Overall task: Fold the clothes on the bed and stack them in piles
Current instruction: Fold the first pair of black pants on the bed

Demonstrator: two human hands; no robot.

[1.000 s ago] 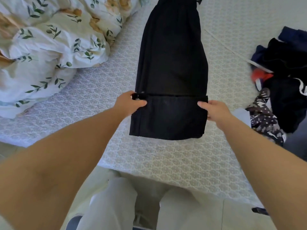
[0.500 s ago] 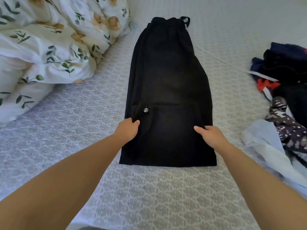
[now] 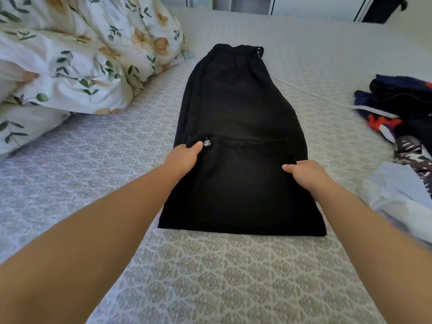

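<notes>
A black garment (image 3: 236, 108) lies flat and lengthwise on the middle of the bed, its gathered waistband at the far end. Its near part is folded up over the rest, and the fold's edge runs across beside a small silver button (image 3: 207, 143). My left hand (image 3: 184, 157) rests on the left side of the folded part, thumb tip next to the button. Opposite it, my right hand (image 3: 304, 174) rests on the right side with its thumb pointing inward; its fingers are hidden behind the knuckles. A heap of unfolded clothes (image 3: 402, 108) lies at the right.
A rumpled floral duvet (image 3: 70, 61) fills the left and far left of the bed. The patterned bedspread (image 3: 233, 277) stretches out in front of me. A pale blue-white garment (image 3: 397, 195) lies by my right forearm. Cupboard fronts stand beyond the bed's far edge.
Both hands carried the garment's near end up over the rest, laid it down and now rest on it. The view has moved closer and tilted up toward the far end.
</notes>
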